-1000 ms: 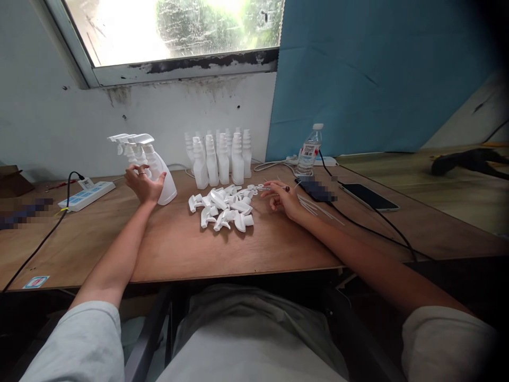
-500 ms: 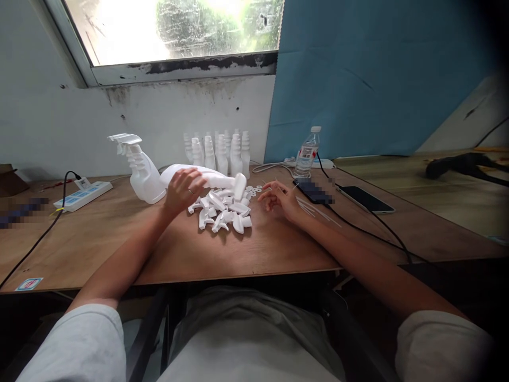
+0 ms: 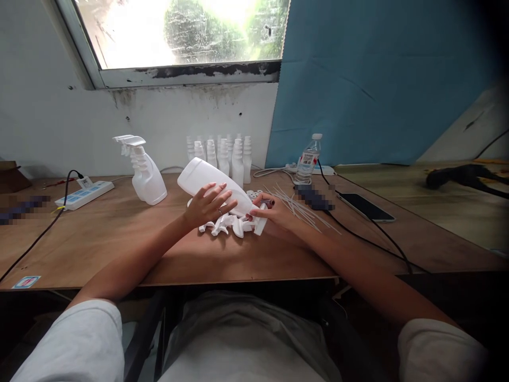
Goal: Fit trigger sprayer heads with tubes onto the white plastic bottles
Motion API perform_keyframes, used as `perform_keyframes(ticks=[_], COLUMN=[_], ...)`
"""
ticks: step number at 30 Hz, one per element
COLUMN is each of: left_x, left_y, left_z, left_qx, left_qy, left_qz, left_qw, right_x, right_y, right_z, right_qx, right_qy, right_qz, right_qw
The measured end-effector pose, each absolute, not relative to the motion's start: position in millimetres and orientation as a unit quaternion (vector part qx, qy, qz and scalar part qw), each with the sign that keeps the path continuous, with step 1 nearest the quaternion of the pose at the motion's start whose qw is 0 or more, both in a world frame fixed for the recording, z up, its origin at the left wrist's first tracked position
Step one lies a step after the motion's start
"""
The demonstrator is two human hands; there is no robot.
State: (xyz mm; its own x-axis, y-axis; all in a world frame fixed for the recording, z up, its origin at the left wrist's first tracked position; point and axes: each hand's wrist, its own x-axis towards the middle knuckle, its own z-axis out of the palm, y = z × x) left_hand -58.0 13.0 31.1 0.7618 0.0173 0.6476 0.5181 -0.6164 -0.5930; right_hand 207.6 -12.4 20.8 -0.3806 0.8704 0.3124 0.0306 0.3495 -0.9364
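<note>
Left hand [image 3: 210, 206]: held bottle [image 3: 207, 176] (tilted)
Right hand [image 3: 274, 211]: apparently gripped its narrow end
Trigger heads [image 3: 238, 226]: lay inside table's front edge [image 3: 238, 277]

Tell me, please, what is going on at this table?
Someone holds a white spray bottle tilted, base up to the left: the right hand grips its neck end, the left hand lies spread against its body. Loose spray heads lie beneath. Fitted spray bottles stand at the left, bottles without heads behind, and thin white tubes lie at the right.
</note>
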Motion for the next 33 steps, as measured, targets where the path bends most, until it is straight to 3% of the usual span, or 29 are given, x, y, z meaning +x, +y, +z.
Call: perform_keyframes(ticks=[5,11,20,24,29,33], left_x=[-60,-59,-60,-65,-96,-118], left_y=[10,10,2,0,11,30], left_z=[39,45,63,70,79,78], left_qx=[-0.836,-0.851,-0.867,-0.877,-0.859,-0.769], left_qy=[-0.157,-0.203,-0.176,-0.182,-0.266,-0.396], left_qz=[-0.295,-0.244,-0.249,-0.236,-0.281,-0.404], left_qw=[0.434,0.419,0.393,0.377,0.335,0.296], right_x=[210,229,233,244,271,277], right_y=[-9,3,-13,-8,5,17], right_z=[19,27,45,38,38,44], right_qx=[-0.379,-0.282,-0.344,-0.364,-0.413,-0.381], right_qy=[-0.742,-0.859,-0.866,-0.867,-0.722,-0.588], right_qz=[0.266,-0.036,0.002,-0.061,-0.239,-0.23], right_qw=[0.485,0.427,0.362,0.334,0.501,0.676])
